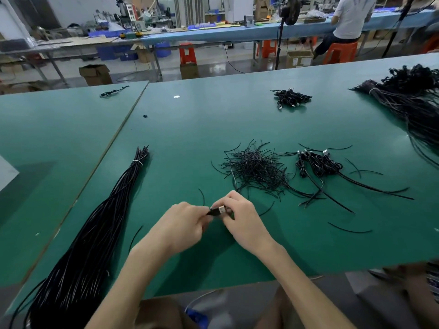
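Two hands meet over the green table (213,119). The left hand (184,225) and the right hand (242,218) both pinch a small black plug (217,211) between them. A pile of short black ties (255,168) lies just behind. A long bundle of black cables (95,233) lies to the left.

Plain teal-green across the table (213,129), near edge to far. Black at every pile: long cable bundle (95,222) at near left, cinched with a white tie (137,161); loose heap of short wires (256,169) at centre; coiled cables (318,165) just right of it, silver at the plugs (326,151); small pile (291,98) farther back; large mass (413,103) at far right. Black too at the connector (213,211) near centre, silver-white at its tip (222,209). Beyond, light blue bench (237,32), orange-red stools (187,53), brown cartons (95,74), white shirt (351,17) at far right.
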Available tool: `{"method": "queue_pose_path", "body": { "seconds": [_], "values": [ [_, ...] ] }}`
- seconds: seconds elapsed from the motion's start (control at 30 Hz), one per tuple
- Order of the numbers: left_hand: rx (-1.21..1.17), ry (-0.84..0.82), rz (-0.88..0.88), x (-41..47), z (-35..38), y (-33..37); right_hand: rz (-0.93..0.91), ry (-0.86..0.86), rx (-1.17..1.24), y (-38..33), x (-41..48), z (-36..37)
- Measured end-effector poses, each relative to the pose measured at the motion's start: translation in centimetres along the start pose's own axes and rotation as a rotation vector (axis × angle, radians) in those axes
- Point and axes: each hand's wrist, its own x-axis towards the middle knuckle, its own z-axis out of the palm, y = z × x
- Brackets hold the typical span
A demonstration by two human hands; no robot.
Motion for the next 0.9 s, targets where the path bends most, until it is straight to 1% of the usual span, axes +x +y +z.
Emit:
{"method": "queue_pose_path", "body": {
  "seconds": [0.03,0.13,0.23,0.37,0.43,0.5,0.6,0.67,0.73,0.77,0.83,0.9],
  "values": [
    [0.088,0.03,-0.012,0.0,0.4,0.3,-0.002,0.015,0.012,0.0,0.0,-0.1],
    [0.158,0.218,-0.062,-0.1,1.4,0.9,-0.003,0.055,0.053,0.0,-0.1,-0.2],
    [0.129,0.425,-0.082,-0.1,2.1,1.5,-0.02,0.066,0.065,0.0,-0.1,0.1],
    [0.049,0.553,-0.103,0.4,3.0,1.9,0.006,0.053,0.185,-0.1,-0.4,0.2],
    [-0.162,0.597,-0.164,0.9,3.6,2.0,0.036,0.04,0.25,-0.2,-0.5,0.1],
    [-0.465,0.614,-0.202,1.4,4.0,2.5,0.06,0.034,0.287,-0.2,-0.4,-0.1],
    [-0.859,0.688,-0.18,1.7,3.6,3.6,0.089,0.014,0.333,-0.4,-0.3,-0.3],
    [-1.16,0.737,-0.132,2.1,2.7,3.9,0.099,0.01,0.332,-0.4,-0.2,-0.3],
    [-1.472,0.704,-0.084,2.2,1.5,3.6,0.102,0.019,0.303,-0.4,-0.1,-0.2],
    [-1.579,0.668,-0.064,2.2,0.9,3.3,0.105,0.022,0.29,-0.4,-0.1,-0.2],
    [-1.687,0.567,-0.018,1.9,0.1,2.7,0.118,0.026,0.278,-0.3,-0.1,-0.2],
    [-1.724,0.462,0.001,1.4,-0.2,2.2,0.125,0.04,0.268,-0.2,-0.1,-0.3]
  ]
}}
